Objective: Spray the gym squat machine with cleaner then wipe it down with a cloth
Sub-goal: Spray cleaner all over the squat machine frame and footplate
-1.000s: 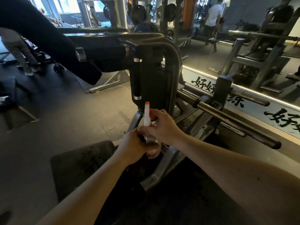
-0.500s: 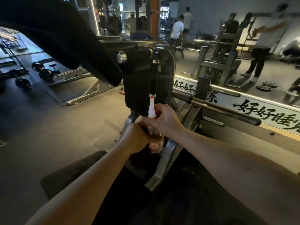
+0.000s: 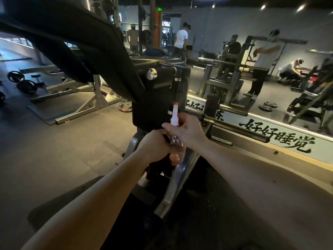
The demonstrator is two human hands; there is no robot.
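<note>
Dim gym, rubber floor (image 3: 63, 141), mirrored wall (image 3: 270, 83) on the right. Seen from the head: spray bottle (image 3: 175, 118) upright just in front of the squat machine (image 3: 155, 112). Left hand (image 3: 153, 147) wrapped round the clear body; right hand (image 3: 187, 131) curled round the neck under the white, red-tipped nozzle.
</note>
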